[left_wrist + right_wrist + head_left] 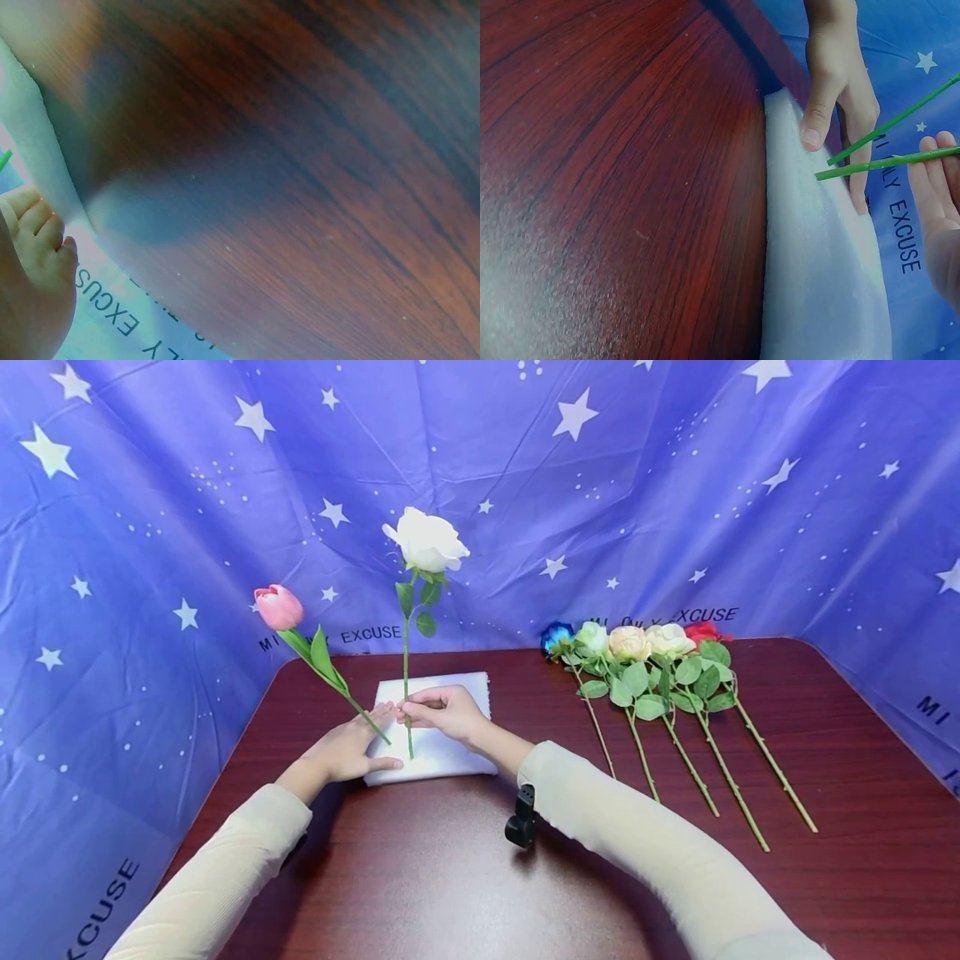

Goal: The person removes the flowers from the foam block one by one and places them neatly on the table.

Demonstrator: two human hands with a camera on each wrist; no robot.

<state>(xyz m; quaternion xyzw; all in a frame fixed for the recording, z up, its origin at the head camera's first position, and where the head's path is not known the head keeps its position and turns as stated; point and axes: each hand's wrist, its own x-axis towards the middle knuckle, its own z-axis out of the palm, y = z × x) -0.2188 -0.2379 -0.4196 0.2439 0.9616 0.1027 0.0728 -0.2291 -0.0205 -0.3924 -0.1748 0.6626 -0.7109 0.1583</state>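
My right hand (447, 714) pinches the green stem of a white rose (427, 541), holding it upright over a white foam block (442, 752). In the right wrist view the lower end of the rose stem (885, 162) meets the foam's surface. My left hand (347, 750) rests on the block's left side, thumb spread along the front and fingers extended toward the back. A pink tulip (279, 607) stands in the foam between the two hands, leaning left, its stem base close to the rose's. The left wrist view catches part of the left hand (37, 262) at its edge.
Several roses lie side by side on the right of the dark red wooden table (420, 877): a blue rose (557, 639), pale green, peach and cream ones, and a red rose (705, 633). Their stems point toward the front. A blue star-patterned curtain (495, 460) surrounds the table.
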